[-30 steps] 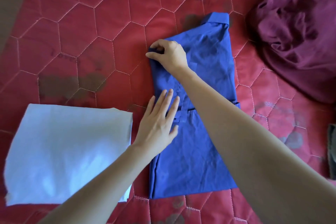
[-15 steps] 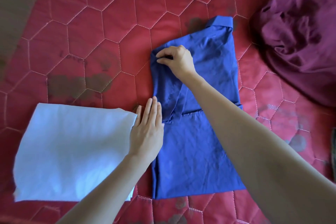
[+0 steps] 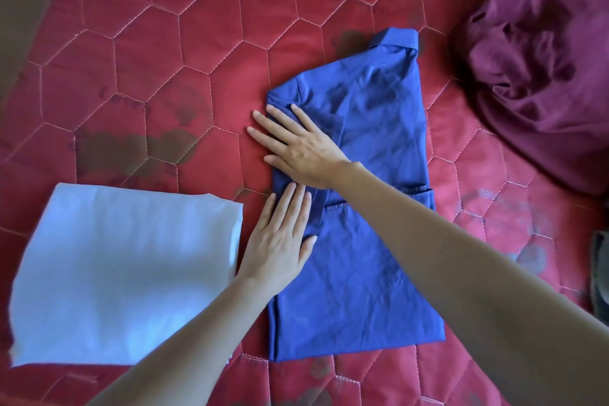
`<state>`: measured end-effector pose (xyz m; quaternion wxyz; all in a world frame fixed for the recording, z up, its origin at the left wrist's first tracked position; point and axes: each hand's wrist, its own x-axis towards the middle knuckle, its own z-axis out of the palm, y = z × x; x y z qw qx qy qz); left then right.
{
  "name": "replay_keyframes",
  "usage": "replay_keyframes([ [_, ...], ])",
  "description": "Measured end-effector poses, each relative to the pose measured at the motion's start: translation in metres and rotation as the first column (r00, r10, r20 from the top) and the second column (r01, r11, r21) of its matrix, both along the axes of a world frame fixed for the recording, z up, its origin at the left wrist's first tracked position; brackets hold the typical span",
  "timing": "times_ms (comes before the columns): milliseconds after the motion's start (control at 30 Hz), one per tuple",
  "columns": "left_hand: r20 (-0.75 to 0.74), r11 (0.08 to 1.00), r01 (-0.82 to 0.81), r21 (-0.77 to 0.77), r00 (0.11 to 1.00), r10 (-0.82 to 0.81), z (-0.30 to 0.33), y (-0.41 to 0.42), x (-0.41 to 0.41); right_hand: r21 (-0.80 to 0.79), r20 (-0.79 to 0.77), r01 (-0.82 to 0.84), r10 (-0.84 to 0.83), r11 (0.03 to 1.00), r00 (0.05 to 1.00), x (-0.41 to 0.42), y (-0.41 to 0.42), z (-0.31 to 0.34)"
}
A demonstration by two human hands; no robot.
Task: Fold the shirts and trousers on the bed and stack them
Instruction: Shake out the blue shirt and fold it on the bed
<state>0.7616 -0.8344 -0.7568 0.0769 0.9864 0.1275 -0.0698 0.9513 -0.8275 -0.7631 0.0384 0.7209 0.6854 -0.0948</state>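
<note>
blue shirt [image 3: 369, 208] lies half-folded under both flat hands, left hand [image 3: 280, 241] and right hand [image 3: 303, 148], fingers straight, gripping nothing.

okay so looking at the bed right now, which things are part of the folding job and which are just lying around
Part of the job:
blue shirt, pressed flat by left hand and right hand
folded white garment
crumpled maroon garment

Lying about:
red quilt
dark object at right edge

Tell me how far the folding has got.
Done: a pale blue garment lies folded flat on the red quilt. In hand: the blue shirt is folded into a narrow strip, with the left hand and right hand pressing flat along its left edge. Left: fold it shorter, stack it, then deal with the crumpled maroon garment.
</note>
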Motion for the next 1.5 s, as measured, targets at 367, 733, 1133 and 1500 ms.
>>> replay_keyframes([
  [367,0.041,1.0,0.008,-0.002,0.999,-0.007,-0.012,-0.003,-0.003,0.082,0.039,0.201,-0.205,0.976,0.978,0.041,0.028,0.017],
  [733,0.069,0.999,0.034,-0.017,0.997,-0.033,-0.014,-0.001,-0.004,0.001,0.055,0.222,-0.222,0.975,0.973,0.046,-0.043,-0.002],
  [1133,0.009,0.994,0.046,0.103,0.999,-0.048,0.0,-0.024,-0.021,0.299,-0.115,0.403,-0.387,0.865,0.915,-0.041,-0.197,0.03],
  [1500,-0.097,0.98,0.197,-0.015,0.975,-0.198,0.007,-0.11,-0.125,0.077,-0.109,0.272,-0.263,0.959,0.959,-0.146,-0.345,0.022],
])
